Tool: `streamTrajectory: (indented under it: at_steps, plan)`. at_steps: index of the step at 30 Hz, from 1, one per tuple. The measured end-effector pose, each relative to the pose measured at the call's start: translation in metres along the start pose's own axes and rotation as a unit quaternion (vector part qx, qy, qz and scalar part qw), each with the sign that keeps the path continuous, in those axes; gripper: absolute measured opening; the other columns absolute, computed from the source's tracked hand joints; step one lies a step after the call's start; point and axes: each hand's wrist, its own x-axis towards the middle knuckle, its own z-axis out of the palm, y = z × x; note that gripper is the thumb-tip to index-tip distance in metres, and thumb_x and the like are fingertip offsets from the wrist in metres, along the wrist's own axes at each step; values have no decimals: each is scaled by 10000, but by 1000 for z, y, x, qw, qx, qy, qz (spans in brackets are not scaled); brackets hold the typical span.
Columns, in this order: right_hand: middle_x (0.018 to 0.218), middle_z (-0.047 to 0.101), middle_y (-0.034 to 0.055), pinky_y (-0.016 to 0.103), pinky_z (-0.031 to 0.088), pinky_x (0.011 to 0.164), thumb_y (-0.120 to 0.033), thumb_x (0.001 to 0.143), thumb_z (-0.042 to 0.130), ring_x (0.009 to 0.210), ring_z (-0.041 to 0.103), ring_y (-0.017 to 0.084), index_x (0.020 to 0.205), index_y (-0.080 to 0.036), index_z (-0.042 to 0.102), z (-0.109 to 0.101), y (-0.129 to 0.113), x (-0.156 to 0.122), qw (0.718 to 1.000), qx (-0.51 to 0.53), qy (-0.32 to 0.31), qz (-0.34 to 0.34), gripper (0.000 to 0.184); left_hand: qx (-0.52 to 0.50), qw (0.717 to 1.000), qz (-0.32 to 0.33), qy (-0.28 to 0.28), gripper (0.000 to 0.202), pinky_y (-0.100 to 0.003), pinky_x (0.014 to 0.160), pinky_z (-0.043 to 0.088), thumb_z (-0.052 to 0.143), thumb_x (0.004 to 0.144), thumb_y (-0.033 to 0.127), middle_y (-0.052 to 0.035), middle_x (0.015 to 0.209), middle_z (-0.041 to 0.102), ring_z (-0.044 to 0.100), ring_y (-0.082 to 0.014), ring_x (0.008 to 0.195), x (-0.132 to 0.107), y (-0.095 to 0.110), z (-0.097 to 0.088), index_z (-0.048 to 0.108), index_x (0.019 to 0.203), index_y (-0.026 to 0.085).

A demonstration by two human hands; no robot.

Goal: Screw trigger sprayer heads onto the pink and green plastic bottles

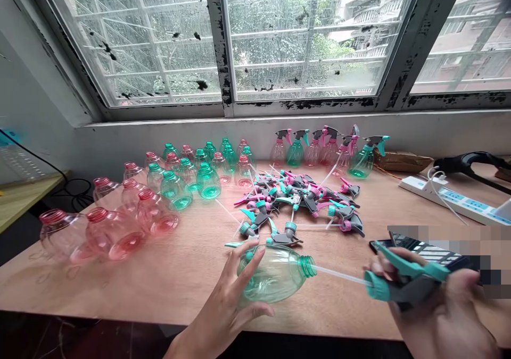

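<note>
My left hand [235, 290] is wrapped round a clear green bottle [281, 274], which lies tilted on its side above the table's front edge, its threaded neck pointing right. In my right hand [439, 300] is a grey and teal trigger sprayer [411, 284]. Its white dip tube reaches left into the mouth of the bottle, while the teal collar stays apart from the neck. Beyond the bottle lies a pile of loose trigger sprayers [295, 197] in grey, pink and teal, the closest ones just behind my left fingers.
Several open pink bottles [115, 234] and green bottles [208, 181] stand at the left and back. Bottles with sprayers fitted [295, 149] line the wall below the window. At right are a white power strip [455, 199], a dark phone [431, 250] and a brown package [403, 161].
</note>
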Motion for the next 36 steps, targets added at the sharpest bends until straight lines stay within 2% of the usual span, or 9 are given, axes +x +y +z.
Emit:
streamTrajectory:
  at_steps: [2, 5, 8, 13, 19, 23, 26, 31, 36]
  plan:
    - [1161, 813, 144, 666, 571, 991, -786, 965, 168, 1116, 742, 429, 1188, -382, 766, 25, -14, 7, 989, 118, 30, 85, 755, -7, 1000, 3, -10, 638, -620, 1262, 319, 440, 1042, 561, -40, 1692, 266, 293, -379, 1568, 0, 1, -2, 166, 1619, 570]
    - [1286, 792, 139, 597, 583, 990, -698, 913, 618, 1134, 749, 407, 1243, -341, 764, 51, -26, 8, 981, 120, -8, 154, 508, -22, 1000, -7, -15, 601, -586, 1265, 330, 405, 1055, 565, -19, 1703, 263, 281, -365, 1580, -1, 2, -3, 183, 1614, 575]
    - [1008, 844, 107, 509, 610, 876, -562, 871, 788, 841, 787, 316, 1309, -305, 732, 61, -27, 3, 977, 94, -90, 170, 511, -55, 997, -53, -7, 731, -588, 1277, 309, 601, 994, 559, -25, 1673, 350, 307, -365, 1572, -1, 3, -4, 215, 1615, 555]
    - [777, 767, 78, 388, 571, 681, -608, 930, 702, 651, 682, 226, 819, -192, 817, 61, -21, 6, 969, 82, -182, 144, 445, -122, 984, -129, -6, 927, -587, 1310, 231, 843, 845, 479, -64, 1667, 398, 297, -372, 1583, 2, 7, -7, 319, 1608, 436]
    - [728, 687, -5, 298, 497, 527, -666, 902, 703, 537, 629, 171, 1095, -231, 756, 58, -11, 11, 956, 207, -102, 178, 479, -140, 975, -161, -70, 929, -523, 1292, 316, 868, 826, 459, -44, 1687, 410, 390, -343, 1551, 4, 11, -12, 344, 1592, 422]
    - [654, 667, -24, 304, 482, 569, -571, 926, 741, 531, 633, 166, 1043, -197, 767, 60, -15, 11, 966, 142, -121, 177, 393, -156, 972, -152, -89, 942, -534, 1331, 181, 624, 914, 704, -35, 1770, 245, 196, -333, 1636, 0, 5, -13, 170, 1674, 380]
    - [675, 715, 20, 363, 519, 608, -605, 935, 702, 568, 661, 209, 952, -177, 791, 59, -16, 12, 972, 85, -146, 162, 437, -175, 967, -160, -91, 870, -529, 1334, 158, 459, 968, 743, -19, 1786, 179, 161, -320, 1645, -2, 3, -14, 138, 1683, 365]
    - [779, 798, 110, 450, 571, 785, -622, 928, 689, 801, 737, 308, 707, -191, 787, 54, -10, 15, 977, 21, -143, 154, 495, -171, 965, -178, -92, 995, -539, 1339, 107, 681, 923, 631, 0, 1789, 150, 78, -313, 1655, 0, 5, -14, 85, 1681, 387]
    - [678, 776, 49, 406, 573, 687, -617, 815, 824, 636, 691, 247, 931, -184, 783, 57, -14, 13, 974, 56, -132, 175, 450, -137, 970, -171, -104, 1165, -500, 1343, 141, 887, 808, 306, -8, 1791, 143, 135, -322, 1649, 3, 7, -13, 119, 1681, 369]
